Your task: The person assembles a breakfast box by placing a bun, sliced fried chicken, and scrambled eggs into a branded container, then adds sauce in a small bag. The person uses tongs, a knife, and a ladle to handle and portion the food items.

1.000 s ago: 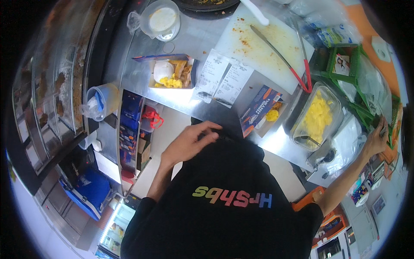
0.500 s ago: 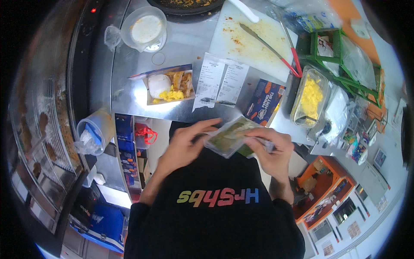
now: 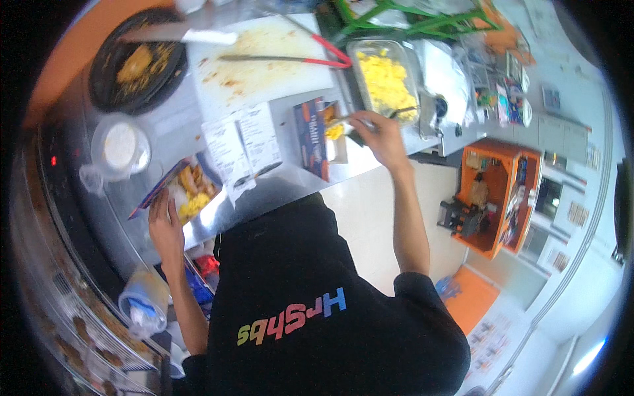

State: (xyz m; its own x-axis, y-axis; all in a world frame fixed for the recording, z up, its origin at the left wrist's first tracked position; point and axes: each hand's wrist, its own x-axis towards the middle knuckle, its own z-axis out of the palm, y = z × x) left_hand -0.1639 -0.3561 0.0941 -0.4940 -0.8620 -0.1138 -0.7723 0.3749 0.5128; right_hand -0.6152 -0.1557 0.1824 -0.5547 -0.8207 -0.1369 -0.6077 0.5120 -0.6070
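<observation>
My left hand (image 3: 166,228) is at the near left side of an open food box (image 3: 212,173) with yellow scrambled egg (image 3: 193,206) and browned pieces in it. Its fingers are closed together over the white food there; whatever they pinch is hidden. Farther right, my right hand (image 3: 380,135) pinches a small packet with dark green contents (image 3: 356,136). It is held beside a second box (image 3: 312,138), whose printed blue lid stands up and which also has yellow egg inside. The packet's edges are blurred.
Two paper receipts (image 3: 244,146) lie between the boxes. Behind them are a stained cutting board (image 3: 264,72), red-handled tongs (image 3: 330,51), a white-handled knife (image 3: 210,37) and a dark pan (image 3: 105,79). A glass tray of egg (image 3: 383,76) sits right; a plastic tub (image 3: 119,146) stands left.
My hands have moved apart from in front of my chest, left hand to the left box, right hand toward the right box with a green packet. The view has turned.
</observation>
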